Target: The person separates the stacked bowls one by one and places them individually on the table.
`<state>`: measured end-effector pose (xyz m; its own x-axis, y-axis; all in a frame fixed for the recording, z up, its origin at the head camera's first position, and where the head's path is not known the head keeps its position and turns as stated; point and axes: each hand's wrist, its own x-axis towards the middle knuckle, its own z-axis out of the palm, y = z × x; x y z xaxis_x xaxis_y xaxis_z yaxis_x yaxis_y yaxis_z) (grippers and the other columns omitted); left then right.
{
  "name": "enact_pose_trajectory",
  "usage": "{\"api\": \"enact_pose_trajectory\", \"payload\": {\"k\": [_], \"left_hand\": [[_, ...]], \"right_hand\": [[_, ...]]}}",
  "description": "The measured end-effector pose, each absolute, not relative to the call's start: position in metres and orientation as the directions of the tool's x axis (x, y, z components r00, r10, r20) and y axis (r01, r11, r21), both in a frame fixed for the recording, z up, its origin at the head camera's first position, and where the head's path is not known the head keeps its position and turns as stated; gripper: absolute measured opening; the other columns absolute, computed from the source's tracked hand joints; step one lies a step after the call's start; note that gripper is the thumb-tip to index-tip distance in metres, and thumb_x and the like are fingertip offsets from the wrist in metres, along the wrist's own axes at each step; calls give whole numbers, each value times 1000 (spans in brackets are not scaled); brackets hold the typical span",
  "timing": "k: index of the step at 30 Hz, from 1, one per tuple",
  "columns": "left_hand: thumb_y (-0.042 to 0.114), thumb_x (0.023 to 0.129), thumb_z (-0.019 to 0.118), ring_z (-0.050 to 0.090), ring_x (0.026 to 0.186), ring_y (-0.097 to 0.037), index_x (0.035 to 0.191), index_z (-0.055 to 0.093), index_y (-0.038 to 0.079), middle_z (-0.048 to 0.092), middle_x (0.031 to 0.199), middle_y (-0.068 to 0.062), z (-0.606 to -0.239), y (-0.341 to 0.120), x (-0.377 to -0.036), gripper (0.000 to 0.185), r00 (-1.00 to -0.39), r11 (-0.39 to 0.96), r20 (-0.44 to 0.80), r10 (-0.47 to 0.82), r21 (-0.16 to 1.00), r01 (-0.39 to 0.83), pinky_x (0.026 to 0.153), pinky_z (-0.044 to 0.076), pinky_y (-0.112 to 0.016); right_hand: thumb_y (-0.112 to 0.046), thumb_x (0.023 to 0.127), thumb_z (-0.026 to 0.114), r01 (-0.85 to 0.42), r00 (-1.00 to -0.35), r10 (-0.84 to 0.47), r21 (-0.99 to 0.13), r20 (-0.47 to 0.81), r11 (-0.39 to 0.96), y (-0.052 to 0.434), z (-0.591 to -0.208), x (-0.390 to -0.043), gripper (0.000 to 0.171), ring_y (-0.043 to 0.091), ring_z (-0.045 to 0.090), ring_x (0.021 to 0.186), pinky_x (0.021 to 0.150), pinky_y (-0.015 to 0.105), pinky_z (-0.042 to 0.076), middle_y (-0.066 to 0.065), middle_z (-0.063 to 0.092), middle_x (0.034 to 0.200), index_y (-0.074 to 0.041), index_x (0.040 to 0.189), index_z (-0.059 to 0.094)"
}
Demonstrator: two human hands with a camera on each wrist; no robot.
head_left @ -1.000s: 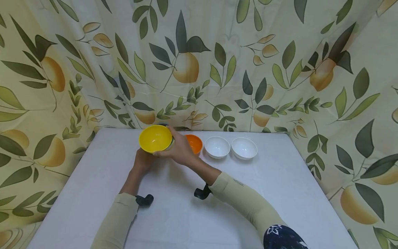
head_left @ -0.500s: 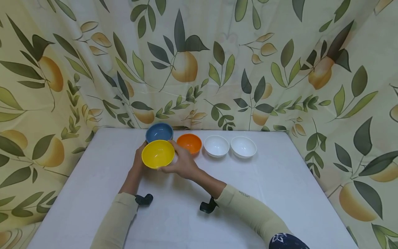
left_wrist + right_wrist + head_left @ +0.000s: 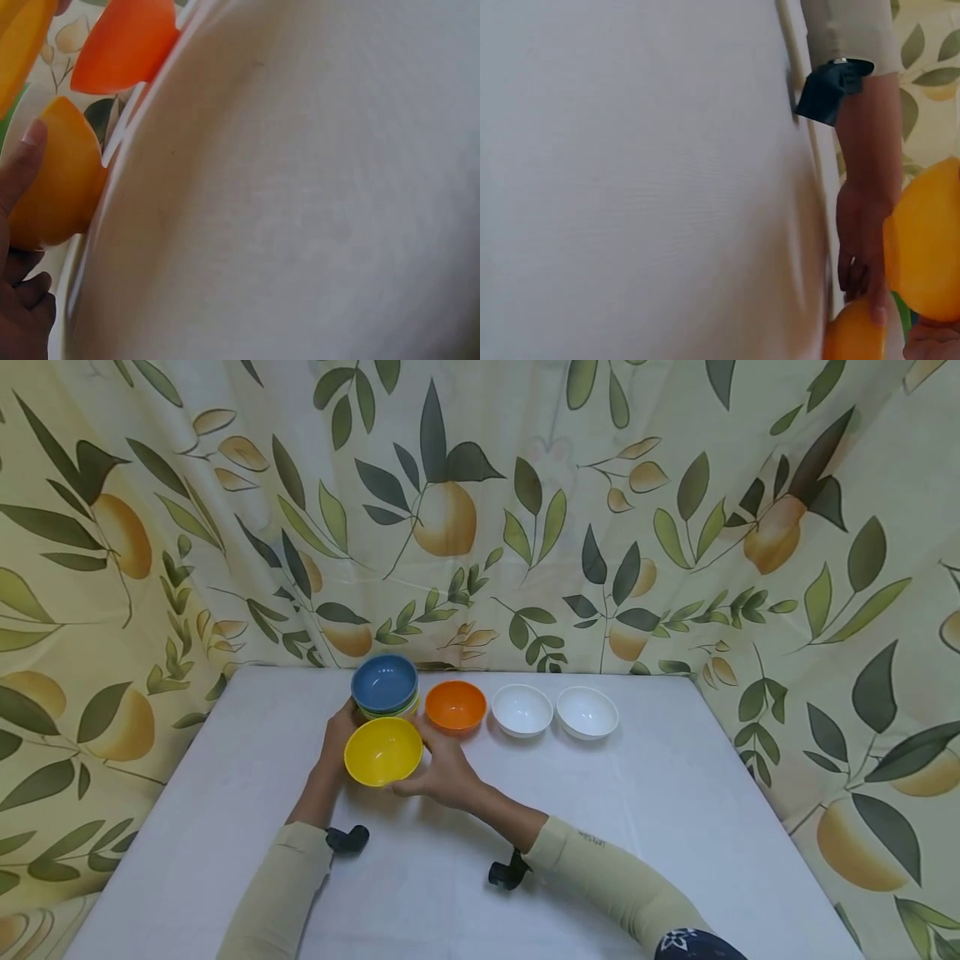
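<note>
My right hand holds a yellow bowl by its side, tilted so its inside faces the head camera. This bowl overlaps the front of a nested stack in the head view. On top of the stack is a blue bowl, with green and pale rims under it. My left hand grips the stack from the left. In the left wrist view its thumb lies on the stack's yellow-orange bottom bowl, which stands on the table. The left fingers are partly hidden behind the bowls in the head view.
Right of the stack, an orange bowl and two white bowls stand in a row near the back edge of the white-covered table. A fruit-patterned curtain hangs right behind it.
My right hand has brought the yellow bowl down and toward me, from in front of the blue bowl, which now shows. The left hand has stayed at the stack.
</note>
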<state>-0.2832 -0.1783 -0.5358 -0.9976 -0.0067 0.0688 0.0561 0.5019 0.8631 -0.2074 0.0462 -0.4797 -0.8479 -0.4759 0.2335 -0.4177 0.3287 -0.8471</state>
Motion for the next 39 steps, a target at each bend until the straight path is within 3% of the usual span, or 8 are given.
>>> {"api": "enact_pose_trajectory", "payload": {"k": [7,13,21,31,39], "left_hand": [[33,91,84,34,153,-37,165,28,2,39,165,-19,-535,-177,-279,98,-998,491,57,-5,870,47,126,23,-56],[53,86,85,39,149,-35,163,35,10,46,161,-14,-533,-174,-275,101,-996,467,87,4,881,79,124,27,-57],[45,88,86,38,151,-35,163,34,7,45,161,-16,-537,-175,-279,99,-991,494,131,20,860,124,126,24,-56],[52,87,85,38,151,-34,163,34,9,44,162,-14,-536,-174,-276,101,-994,501,107,25,859,105,126,25,-56],[45,88,86,39,150,-34,162,36,8,45,161,-15,-537,-175,-278,97,-991,490,135,25,862,130,125,27,-55]], "right_hand": [[-22,77,94,-417,-836,-500,-854,226,311,52,-489,-204,84,10,54,130,116,41,44,-9,61,141,-17,150,52],[-24,77,93,-397,-842,-506,-850,188,346,52,-499,-202,86,10,56,130,116,38,44,-8,61,143,-16,151,51],[-26,77,94,-400,-837,-524,-830,158,390,52,-507,-202,88,12,57,129,116,35,44,-4,61,144,-14,152,50],[-25,79,95,-386,-835,-534,-834,133,395,52,-512,-204,89,12,56,132,117,33,41,-3,59,147,-13,154,49],[-28,79,96,-360,-833,-546,-838,91,410,51,-512,-206,93,13,53,137,120,35,38,-2,56,152,-13,157,47]]}}
